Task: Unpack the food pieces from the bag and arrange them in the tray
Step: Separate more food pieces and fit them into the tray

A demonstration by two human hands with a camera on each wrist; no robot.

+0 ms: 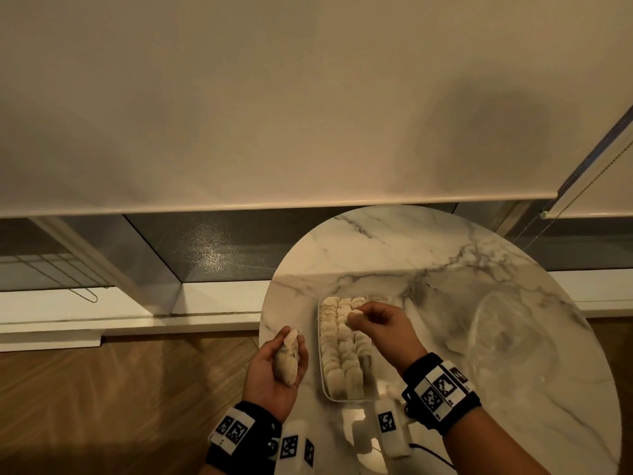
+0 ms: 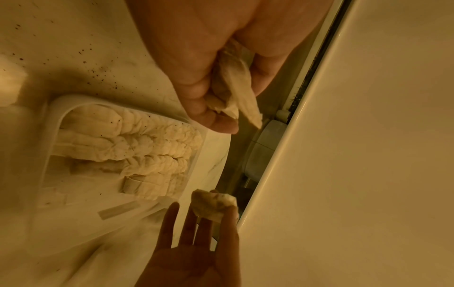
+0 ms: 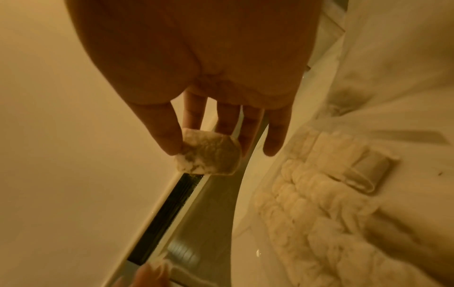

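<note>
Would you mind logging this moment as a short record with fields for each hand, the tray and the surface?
left hand: left hand grips a small bag of food, held beside the table edge
right hand: right hand pinches one food piece above the far end of the tray
tray: clear tray holding rows of pale food pieces, mostly filled
surface: round marble table
other: clear plastic lid or bowl right of the tray, exact kind unclear
</note>
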